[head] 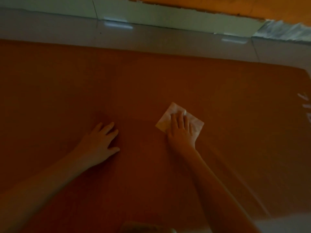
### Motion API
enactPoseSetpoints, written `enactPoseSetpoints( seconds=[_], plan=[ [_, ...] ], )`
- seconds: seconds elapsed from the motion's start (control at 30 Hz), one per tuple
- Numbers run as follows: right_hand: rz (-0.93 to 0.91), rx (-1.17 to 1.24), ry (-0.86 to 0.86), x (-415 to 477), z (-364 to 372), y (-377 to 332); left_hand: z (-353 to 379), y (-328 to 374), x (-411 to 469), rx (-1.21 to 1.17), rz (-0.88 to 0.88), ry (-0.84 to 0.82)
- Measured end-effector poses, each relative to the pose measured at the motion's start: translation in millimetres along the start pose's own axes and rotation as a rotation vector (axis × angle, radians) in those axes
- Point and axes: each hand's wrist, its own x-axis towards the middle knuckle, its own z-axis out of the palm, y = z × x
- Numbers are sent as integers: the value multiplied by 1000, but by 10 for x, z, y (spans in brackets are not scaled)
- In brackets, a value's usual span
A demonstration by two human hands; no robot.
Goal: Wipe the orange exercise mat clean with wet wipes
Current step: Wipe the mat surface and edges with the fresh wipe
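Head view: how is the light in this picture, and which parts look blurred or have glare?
Head view: dim and underexposed, so the orange mat looks dark brown; the white wipe under the right hand is the brightest spot; the left hand casts a soft shadow; two pale glare patches lie on the floor tiles; the right forearm and lower corners look smeared with blur.

Both arms reach forward — left hand [99, 142] flat, fingers spread; right hand [182, 130] palm-down, apparently pressing, fingers together.
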Motion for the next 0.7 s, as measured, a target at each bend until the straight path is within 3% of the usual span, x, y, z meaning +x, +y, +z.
enactPoseSetpoints(
  seconds=[0.2, 0.5, 0.7],
  plan=[
    [-373, -35, -188, -594, 170, -213, 169, 319, -178, -10, 44, -5],
    [-150, -49, -210, -719, 80, 32, 331, 291, -333, -89, 119, 3],
    [-265, -70, -385, -1164, -86, 42, 392, 166, -559, -135, 128, 10]
  ],
)
